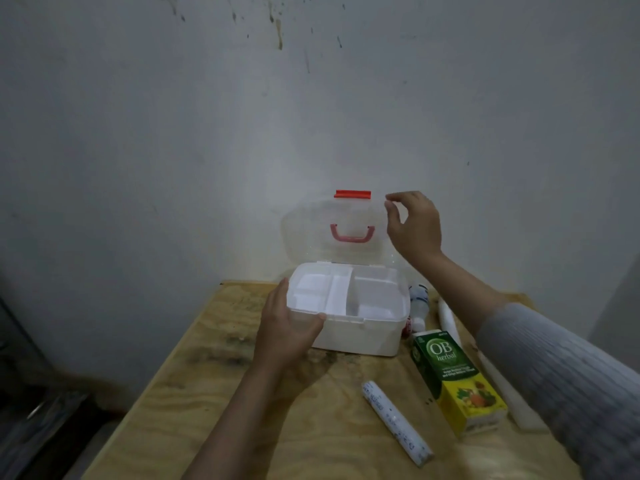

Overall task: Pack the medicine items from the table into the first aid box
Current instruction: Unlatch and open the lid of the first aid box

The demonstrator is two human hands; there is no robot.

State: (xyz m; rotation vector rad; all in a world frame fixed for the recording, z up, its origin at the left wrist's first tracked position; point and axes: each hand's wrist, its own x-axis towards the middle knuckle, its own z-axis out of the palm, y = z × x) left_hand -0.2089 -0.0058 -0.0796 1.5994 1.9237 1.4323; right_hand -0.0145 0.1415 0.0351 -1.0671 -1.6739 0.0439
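Note:
The white first aid box [360,336] stands open at the back of the wooden table, its white divided tray showing on top. Its clear lid [311,233], with a red latch and a pink handle, stands upright against the wall. My left hand [287,327] grips the box's front left corner. My right hand [414,225] pinches the lid's upper right edge. To the right of the box lie a green and yellow OB herbal carton [457,379], a small clear bottle [419,301], a white tube [448,320] and a rolled white packet [396,422].
The wooden table [242,393] ends at the grey wall just behind the box. Its left edge drops to a dark floor. A long white strip [509,396] lies along the right side under my forearm.

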